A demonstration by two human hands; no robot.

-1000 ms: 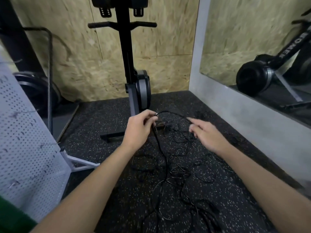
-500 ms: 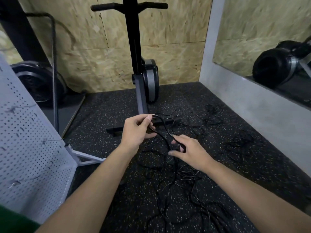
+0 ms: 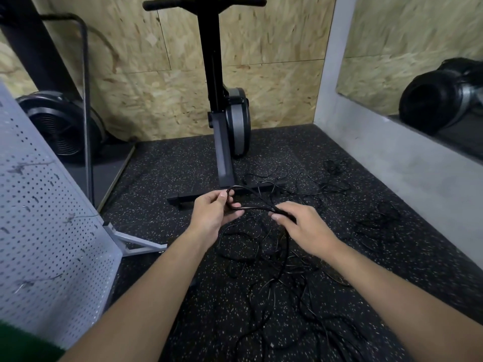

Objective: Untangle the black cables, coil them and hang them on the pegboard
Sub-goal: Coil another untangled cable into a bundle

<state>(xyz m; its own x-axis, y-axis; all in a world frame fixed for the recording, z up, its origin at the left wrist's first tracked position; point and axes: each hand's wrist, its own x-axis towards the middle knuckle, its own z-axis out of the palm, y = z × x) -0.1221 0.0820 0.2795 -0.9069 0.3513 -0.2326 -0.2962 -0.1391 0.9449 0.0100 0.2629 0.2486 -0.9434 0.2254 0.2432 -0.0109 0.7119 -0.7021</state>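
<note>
Black cables (image 3: 257, 207) faint against dark floor (image 3: 170, 165)

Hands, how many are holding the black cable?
2. The left hand grips the black cable at its loop; the right hand pinches it just to the right. No other hands show.

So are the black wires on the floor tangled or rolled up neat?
Tangled. The black cables sprawl in loose crossing loops over the floor; the left hand and right hand hold one loop. None hangs on the pegboard.
</note>
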